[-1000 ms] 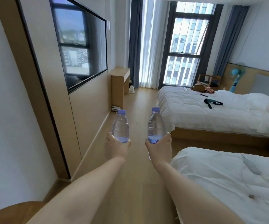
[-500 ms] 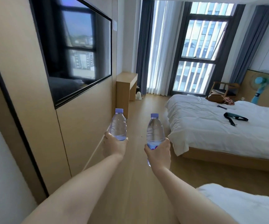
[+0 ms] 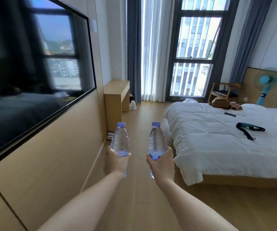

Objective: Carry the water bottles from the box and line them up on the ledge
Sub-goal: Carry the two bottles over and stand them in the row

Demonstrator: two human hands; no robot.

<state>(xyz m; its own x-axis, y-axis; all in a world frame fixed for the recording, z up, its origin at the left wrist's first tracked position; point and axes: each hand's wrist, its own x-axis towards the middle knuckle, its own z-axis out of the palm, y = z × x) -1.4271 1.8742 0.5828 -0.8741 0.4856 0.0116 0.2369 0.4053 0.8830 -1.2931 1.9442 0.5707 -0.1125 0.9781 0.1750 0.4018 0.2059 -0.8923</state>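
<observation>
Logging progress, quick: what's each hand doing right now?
Left hand: grips a water bottle.
Right hand: grips another water bottle.

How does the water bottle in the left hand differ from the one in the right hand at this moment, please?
The left bottle is nearer the wood-panelled wall; the right bottle is nearer the bed. A pink-purple patch of label shows above the right hand; no such patch shows above the left hand. Both are clear, purple-capped, upright and gripped low down.

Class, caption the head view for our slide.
Left hand and right hand each hold an upright water bottle beside a white bed.
</observation>
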